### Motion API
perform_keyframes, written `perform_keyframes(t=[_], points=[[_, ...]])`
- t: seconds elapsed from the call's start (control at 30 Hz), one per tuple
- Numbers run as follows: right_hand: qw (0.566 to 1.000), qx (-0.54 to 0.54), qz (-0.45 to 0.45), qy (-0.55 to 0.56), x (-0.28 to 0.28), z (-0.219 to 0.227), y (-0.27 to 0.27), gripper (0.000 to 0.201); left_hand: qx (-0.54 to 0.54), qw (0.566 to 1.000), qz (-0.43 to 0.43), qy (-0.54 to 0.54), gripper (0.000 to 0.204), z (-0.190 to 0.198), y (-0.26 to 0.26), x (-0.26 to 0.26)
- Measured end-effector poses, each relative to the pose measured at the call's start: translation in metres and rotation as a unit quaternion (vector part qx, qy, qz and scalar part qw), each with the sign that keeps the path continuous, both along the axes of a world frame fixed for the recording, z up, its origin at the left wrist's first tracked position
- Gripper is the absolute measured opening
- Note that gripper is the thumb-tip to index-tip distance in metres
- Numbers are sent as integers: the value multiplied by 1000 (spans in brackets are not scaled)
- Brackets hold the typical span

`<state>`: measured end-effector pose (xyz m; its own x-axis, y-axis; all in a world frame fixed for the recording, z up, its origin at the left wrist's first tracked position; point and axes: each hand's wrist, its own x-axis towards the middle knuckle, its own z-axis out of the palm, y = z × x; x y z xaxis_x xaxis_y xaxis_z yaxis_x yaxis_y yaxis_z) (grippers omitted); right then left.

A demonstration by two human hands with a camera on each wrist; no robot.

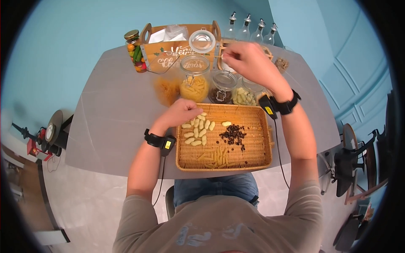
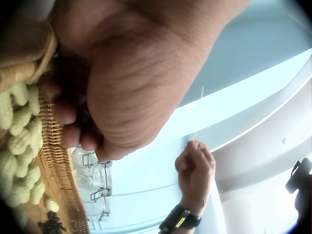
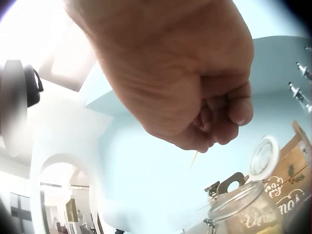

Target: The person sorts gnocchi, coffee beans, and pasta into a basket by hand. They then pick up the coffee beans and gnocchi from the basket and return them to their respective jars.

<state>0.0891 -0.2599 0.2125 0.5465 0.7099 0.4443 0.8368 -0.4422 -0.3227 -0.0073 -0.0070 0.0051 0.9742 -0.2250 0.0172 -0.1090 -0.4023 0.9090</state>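
My right hand [image 1: 241, 61] is raised above the jars and pinches a thin pale yellow strand [image 3: 194, 160], which sticks out past the fingertips. At the top left corner of the wicker basket [image 1: 180, 158], my left hand [image 1: 180, 113] hangs with its fingers loosely curled beside the peanuts [image 1: 200, 124]; nothing shows in it. In the left wrist view its fingertips are near the basket's woven wall [image 2: 51, 131]. Dark beans [image 1: 233, 134] lie right of the peanuts, short pasta tubes [image 1: 220, 156] below, and thin strands [image 1: 225, 116] along the top.
Behind the basket stand an open jar of yellow pasta [image 1: 194, 87], a blurred jar of orange pasta [image 1: 167, 90], a jar of dark beans [image 1: 220, 93] and a jar of peanuts [image 1: 244, 97]. Farther back are a wooden crate [image 1: 154, 50], glass bottles [image 1: 244, 33] and a tall colourful jar [image 1: 137, 57].
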Motion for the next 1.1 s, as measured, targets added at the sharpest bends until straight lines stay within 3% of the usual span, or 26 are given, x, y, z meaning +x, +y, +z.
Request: perform_keyframes(t=[0.13, 0.23, 0.33, 0.43, 0.53, 0.73, 0.8, 0.93, 1.03, 1.1], points=[[985, 65, 55, -152, 23, 8, 72, 21, -1, 1000, 3, 1, 41, 5, -2, -3], [974, 138, 84, -157, -5, 35, 97, 20, -3, 1000, 1, -1, 42, 6, -2, -2], [965, 151, 117, -181, -23, 40, 96, 18, 5, 1000, -1, -12, 42, -1, 1, 1], [970, 97, 106, -196, -38, 26, 79, 17, 8, 999, -7, -32, 42, -3, 2, 3], [969, 127, 125, -172, -45, 4, 51, 15, 6, 1000, -3, -24, 41, -4, 2, 2], [997, 82, 6, 0, -59, -38, -39, 18, 18, 1000, 16, 4, 39, 4, -2, 0], [997, 15, -45, 68, -50, -54, -74, 18, 22, 1000, 18, 4, 38, 4, 0, 0], [976, -25, -98, 193, -40, -100, -136, 20, 36, 999, 27, 7, 36, 2, 0, -1], [919, 1, -101, 381, -29, -138, -177, 22, 26, 999, 39, 13, 35, 5, -2, -2], [897, 73, -72, 429, -27, -165, -191, 22, 16, 999, 45, 8, 37, 3, -2, -1]])
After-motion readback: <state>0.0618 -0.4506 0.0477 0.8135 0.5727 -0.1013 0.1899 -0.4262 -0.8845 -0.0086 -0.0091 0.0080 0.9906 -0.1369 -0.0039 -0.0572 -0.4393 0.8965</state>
